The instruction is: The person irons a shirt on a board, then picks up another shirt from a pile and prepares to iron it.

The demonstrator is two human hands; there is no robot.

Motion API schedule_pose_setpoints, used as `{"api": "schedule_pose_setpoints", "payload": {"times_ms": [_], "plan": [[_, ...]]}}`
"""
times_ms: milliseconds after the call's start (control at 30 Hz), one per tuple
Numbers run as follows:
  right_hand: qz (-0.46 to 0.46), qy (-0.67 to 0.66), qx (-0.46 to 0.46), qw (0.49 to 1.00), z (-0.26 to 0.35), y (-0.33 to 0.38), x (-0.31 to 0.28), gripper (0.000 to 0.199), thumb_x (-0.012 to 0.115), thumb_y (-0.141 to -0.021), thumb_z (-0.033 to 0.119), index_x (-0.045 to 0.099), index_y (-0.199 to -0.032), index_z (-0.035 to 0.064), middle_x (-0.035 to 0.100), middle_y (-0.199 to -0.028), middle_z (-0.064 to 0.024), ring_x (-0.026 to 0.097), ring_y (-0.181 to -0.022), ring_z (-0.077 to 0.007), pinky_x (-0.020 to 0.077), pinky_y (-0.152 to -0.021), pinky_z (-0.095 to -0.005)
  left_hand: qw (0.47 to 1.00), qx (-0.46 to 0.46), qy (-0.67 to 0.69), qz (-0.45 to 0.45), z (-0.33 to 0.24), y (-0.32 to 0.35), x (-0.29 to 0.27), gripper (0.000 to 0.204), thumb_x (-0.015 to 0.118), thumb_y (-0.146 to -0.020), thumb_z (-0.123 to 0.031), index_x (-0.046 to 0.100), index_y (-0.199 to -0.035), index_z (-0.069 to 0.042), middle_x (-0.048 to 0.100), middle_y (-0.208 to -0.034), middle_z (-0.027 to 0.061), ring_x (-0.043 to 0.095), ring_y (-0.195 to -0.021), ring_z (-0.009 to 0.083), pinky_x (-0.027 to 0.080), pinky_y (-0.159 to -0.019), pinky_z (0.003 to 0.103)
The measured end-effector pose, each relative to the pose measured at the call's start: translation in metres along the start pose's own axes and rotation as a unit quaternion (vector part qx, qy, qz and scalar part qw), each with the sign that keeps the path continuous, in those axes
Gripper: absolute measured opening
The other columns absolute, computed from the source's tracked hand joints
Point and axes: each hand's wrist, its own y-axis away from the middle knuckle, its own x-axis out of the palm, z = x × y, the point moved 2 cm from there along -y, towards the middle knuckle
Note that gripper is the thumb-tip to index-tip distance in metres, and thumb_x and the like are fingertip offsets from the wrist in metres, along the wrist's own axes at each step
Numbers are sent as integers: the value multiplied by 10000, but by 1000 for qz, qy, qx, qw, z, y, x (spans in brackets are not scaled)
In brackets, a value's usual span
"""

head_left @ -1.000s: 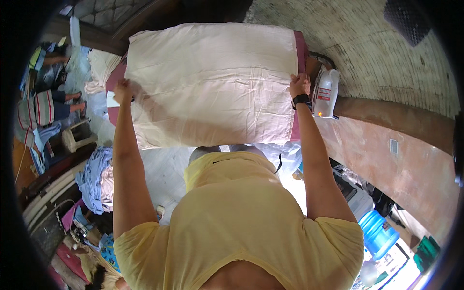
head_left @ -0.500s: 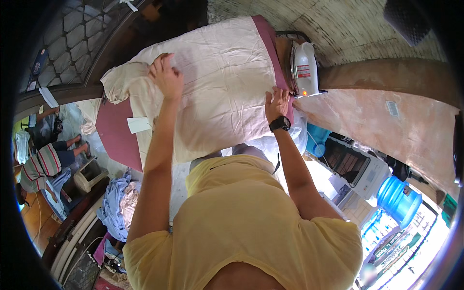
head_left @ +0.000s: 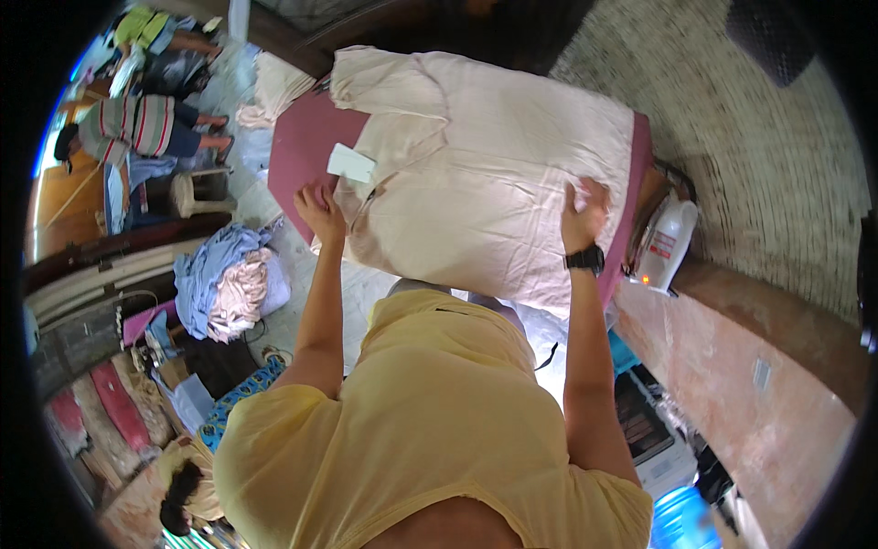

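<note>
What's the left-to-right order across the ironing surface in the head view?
Pile of blue and cream clothes → left hand → cream garment → right hand → white iron.

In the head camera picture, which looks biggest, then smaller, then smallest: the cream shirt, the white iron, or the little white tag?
1. cream shirt, spread over the board
2. white iron, at the right end
3. white tag, clearly the smallest
</note>
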Motion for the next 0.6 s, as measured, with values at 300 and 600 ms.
{"api": "schedule_pose_setpoints", "payload": {"times_ms": [300, 600], "plan": [[344, 94, -310, 881, 231, -62, 251, 358, 664, -868, 285, 574, -1119, 46, 533, -1145, -155, 503, -1119, -346, 459, -909, -455, 979, -27, 35, 200, 34, 55, -65, 354, 731, -760, -185, 628, -1063, -34, 523, -1133, 175, 502, -995, 358, 418, -881, 441], [334, 89, -198, 917, 253, -106, 326, 238, 527, -898, 189, 579, -1058, 21, 659, -976, -246, 624, -972, -445, 504, -834, -507, 952, -190, 191, 142, 76, 68, -65, 154, 611, -801, 3, 644, -946, -33, 622, -923, 115, 577, -864, 239, 456, -766, 355]]}}
